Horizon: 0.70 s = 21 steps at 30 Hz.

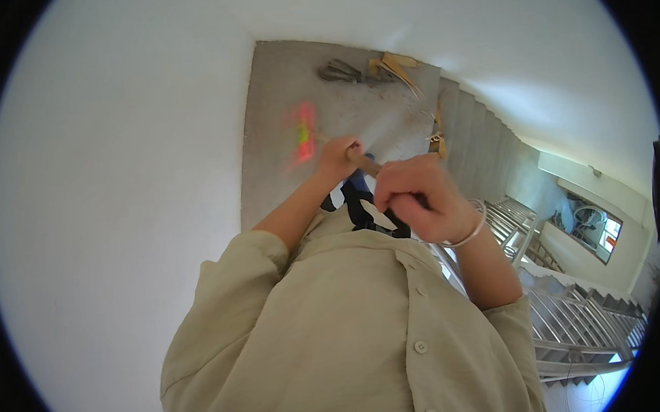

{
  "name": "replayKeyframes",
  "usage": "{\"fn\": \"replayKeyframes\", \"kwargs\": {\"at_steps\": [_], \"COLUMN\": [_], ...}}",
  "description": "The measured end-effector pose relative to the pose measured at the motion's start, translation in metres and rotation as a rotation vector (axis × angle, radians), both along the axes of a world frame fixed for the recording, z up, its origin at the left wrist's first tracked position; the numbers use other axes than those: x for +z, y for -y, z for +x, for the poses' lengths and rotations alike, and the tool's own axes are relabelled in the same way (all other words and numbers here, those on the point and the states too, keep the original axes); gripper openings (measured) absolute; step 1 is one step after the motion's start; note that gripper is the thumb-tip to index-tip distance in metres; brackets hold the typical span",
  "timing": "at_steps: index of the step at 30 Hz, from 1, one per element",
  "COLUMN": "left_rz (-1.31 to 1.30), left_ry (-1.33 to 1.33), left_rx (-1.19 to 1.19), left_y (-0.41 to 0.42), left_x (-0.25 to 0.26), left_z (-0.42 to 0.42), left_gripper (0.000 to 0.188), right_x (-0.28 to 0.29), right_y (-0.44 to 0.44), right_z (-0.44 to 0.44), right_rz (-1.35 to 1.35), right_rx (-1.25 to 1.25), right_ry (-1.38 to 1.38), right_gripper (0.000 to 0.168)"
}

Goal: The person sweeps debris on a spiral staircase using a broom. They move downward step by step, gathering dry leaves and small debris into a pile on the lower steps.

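Note:
Both of my hands are closed around a wooden stick handle (pixel 368 164) that slants down and away to the left. Lower on the handle is my left hand (pixel 339 158). My right hand (pixel 426 199), with a pale bracelet at the wrist, grips its upper end close to my body. At the far end is a blurred pink-red and yellow-green head (pixel 304 132), apparently of a broom, at the grey floor (pixel 272 87). My trunk and hands hide part of the floor and most of my legs.
A dark looped bundle (pixel 339 71) and tan strips (pixel 395 65) lie near the far wall. Another tan scrap (pixel 440 143) sits at the landing's edge. Stairs (pixel 479 139) run along the right, with metal railings (pixel 513 220) beyond. A white wall (pixel 114 188) borders the left.

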<state>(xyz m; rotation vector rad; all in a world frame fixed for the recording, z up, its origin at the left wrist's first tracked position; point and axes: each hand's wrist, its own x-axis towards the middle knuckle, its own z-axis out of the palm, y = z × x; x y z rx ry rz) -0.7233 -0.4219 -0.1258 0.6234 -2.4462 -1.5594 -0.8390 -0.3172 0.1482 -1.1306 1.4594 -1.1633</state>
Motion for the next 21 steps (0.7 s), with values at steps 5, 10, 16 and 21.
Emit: {"fn": "replayKeyframes", "kwargs": {"at_steps": [5, 10, 16, 21], "left_rz": [0.034, -0.233, -0.419, -0.058], "left_ry": [-0.035, -0.012, 0.149, -0.048], "left_rx": [-0.079, 0.072, -0.024, -0.082], "left_y": [0.014, 0.075, 0.074, 0.015], "left_x": [0.046, -0.011, -0.033, 0.019], "left_z": [-0.025, 0.017, 0.019, -0.039], "left_gripper": [0.013, 0.013, 0.017, 0.016], "right_x": [0.034, -0.023, -0.111, -0.009], "right_y": [0.004, 0.022, 0.014, -0.005], "right_z": [-0.003, 0.005, 0.029, -0.002], "right_rz": [-0.273, -0.204, -0.156, 0.017], "right_rx": [-0.092, -0.036, -0.314, -0.333], "right_ry": [-0.081, -0.027, 0.035, -0.024], "right_gripper": [0.017, 0.016, 0.013, 0.014]}}
